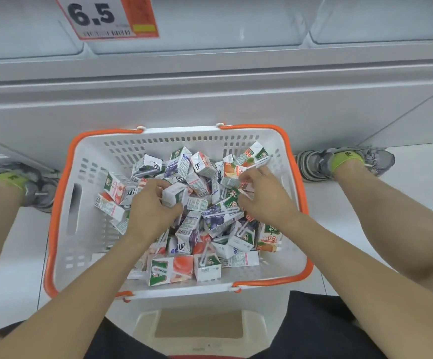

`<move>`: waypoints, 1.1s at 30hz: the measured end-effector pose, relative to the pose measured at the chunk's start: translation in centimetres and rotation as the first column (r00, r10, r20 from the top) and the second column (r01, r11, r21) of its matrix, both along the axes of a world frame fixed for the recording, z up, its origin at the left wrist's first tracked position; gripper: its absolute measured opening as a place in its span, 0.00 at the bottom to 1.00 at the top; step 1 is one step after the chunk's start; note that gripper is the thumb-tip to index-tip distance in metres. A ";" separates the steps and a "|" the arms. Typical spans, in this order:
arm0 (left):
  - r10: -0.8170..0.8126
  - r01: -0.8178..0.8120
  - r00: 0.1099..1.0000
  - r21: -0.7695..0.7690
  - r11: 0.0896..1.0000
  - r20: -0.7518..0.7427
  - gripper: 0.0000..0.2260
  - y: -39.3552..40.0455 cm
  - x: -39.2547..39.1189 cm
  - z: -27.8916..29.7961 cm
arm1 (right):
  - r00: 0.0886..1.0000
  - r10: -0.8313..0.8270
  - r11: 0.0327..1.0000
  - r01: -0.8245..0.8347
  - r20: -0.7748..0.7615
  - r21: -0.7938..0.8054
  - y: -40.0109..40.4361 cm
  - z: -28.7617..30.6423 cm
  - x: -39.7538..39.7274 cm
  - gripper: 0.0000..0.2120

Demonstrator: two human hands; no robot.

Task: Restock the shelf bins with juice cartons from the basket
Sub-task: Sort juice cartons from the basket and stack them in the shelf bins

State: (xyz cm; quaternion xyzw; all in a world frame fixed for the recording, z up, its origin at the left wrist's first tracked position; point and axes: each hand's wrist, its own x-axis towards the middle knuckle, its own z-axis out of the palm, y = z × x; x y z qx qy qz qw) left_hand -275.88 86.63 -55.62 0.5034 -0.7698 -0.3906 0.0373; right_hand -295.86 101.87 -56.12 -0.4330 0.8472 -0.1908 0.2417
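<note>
Both hands point(156, 206) point(264, 195) down among basket's cartons point(197, 229)

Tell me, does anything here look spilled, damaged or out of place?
Nothing looks spilled or damaged. The juice cartons lie in a jumbled heap inside the basket, facing every way, while both hands dig among them.

Both hands reach into the white plastic basket with orange rim point(62, 203), heaped with small juice cartons point(210, 221). The left hand point(153, 211) curls its fingers round a white carton point(175, 195); just right of that grip, the right hand point(264, 200) pinches an orange-printed carton point(232, 174)
</note>
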 end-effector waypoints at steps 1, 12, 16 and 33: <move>0.027 -0.026 0.999 0.019 0.999 -0.031 0.21 -0.3 0.0 0.2 | 0.998 -0.039 0.999 0.038 -0.040 -0.036 -0.2 -0.2 -0.3 0.21; 0.576 -0.210 0.800 0.820 0.533 -0.170 0.27 -0.3 -0.6 1.8 | 0.999 0.000 0.971 0.008 -0.034 0.237 -0.9 -1.7 -2.4 0.33; 0.645 -0.206 0.750 0.874 0.441 -0.149 0.22 0.3 -0.9 2.0 | 0.996 -0.040 0.982 0.024 0.083 0.187 -0.6 -1.5 -2.6 0.29; 0.700 0.124 0.663 0.961 0.247 -0.265 0.26 0.7 -1.5 4.2 | 0.936 0.006 0.991 0.042 0.353 -0.127 -1.6 6.0 -2.2 0.30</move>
